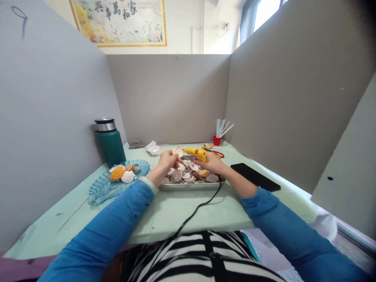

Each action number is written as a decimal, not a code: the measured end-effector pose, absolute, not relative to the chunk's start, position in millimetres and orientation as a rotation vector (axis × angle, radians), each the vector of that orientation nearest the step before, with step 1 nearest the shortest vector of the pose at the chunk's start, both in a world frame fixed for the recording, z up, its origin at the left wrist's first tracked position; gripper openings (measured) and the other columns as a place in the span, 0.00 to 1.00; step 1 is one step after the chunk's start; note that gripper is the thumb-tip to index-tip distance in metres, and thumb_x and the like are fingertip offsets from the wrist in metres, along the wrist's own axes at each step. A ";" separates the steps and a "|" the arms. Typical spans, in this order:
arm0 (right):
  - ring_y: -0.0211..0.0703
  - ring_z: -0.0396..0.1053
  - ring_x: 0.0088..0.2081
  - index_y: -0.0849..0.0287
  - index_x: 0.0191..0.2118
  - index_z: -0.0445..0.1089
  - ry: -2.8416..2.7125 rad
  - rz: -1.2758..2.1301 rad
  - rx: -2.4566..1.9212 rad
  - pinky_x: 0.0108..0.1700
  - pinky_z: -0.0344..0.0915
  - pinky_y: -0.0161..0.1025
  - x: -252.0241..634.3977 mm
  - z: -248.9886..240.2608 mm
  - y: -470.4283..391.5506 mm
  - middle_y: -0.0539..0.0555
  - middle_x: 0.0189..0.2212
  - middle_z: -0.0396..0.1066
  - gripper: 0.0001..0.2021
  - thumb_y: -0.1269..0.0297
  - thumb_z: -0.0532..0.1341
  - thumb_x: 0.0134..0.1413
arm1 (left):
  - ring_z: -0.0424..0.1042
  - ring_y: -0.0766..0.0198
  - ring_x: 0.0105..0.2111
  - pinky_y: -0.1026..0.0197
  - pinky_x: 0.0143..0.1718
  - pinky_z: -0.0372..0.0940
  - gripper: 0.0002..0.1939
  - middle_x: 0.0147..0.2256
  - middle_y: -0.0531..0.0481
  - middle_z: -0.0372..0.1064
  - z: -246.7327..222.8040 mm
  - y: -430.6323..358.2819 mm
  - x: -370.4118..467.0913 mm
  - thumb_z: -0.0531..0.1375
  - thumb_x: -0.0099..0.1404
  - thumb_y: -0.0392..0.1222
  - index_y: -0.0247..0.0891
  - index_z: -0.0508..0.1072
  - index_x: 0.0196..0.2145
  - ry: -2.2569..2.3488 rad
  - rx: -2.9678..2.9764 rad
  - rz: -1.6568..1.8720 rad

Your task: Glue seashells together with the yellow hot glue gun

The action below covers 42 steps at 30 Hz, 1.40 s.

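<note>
Between the fingers of my left hand point(168, 161) is a pale seashell point(178, 151), held up above the far left part of a metal tray. A yellow hot glue gun point(196, 152) is gripped in my right hand point(215, 163), its nozzle pointing left at the shell with a small gap between. From its handle a black cord point(196, 210) runs over the table's front edge. Under both hands lies the metal tray point(188, 187), filled with many loose seashells point(188, 176) in white, pink and orange.
On the left, a blue shell-shaped plate point(101, 190) carries orange and white shells, with a green bottle point(111, 145) behind it. A black phone-like slab point(255, 176) lies right. At the back are a red cup of glue sticks point(217, 140), scissors point(217, 154) and crumpled tissue point(152, 147). Grey partitions surround the table.
</note>
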State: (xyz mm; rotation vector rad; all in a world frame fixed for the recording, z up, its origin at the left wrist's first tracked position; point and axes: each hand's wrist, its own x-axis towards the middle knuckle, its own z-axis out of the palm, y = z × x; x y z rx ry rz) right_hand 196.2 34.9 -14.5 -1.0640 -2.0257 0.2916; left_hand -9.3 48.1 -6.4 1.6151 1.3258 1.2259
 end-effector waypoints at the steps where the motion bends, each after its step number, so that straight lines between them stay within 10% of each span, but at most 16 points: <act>1: 0.38 0.63 0.26 0.62 0.29 0.69 -2.025 0.291 -1.063 0.27 0.58 0.32 196.1 -14.4 34.7 0.50 0.23 0.67 0.12 0.56 0.60 0.47 | 0.64 0.72 0.15 0.68 0.18 0.62 0.02 0.26 0.45 0.73 -6.9 48.5 -9.6 0.53 0.56 0.34 0.33 0.65 0.28 1.322 1.621 1.229; 42: 0.39 0.64 0.26 0.62 0.30 0.69 -2.027 0.338 -1.049 0.27 0.59 0.33 195.4 -12.7 30.9 0.50 0.23 0.68 0.14 0.54 0.60 0.47 | 0.67 0.69 0.16 0.69 0.19 0.60 0.07 0.19 0.51 0.70 -14.4 55.2 -12.5 0.53 0.56 0.37 0.34 0.68 0.33 1.398 1.810 1.080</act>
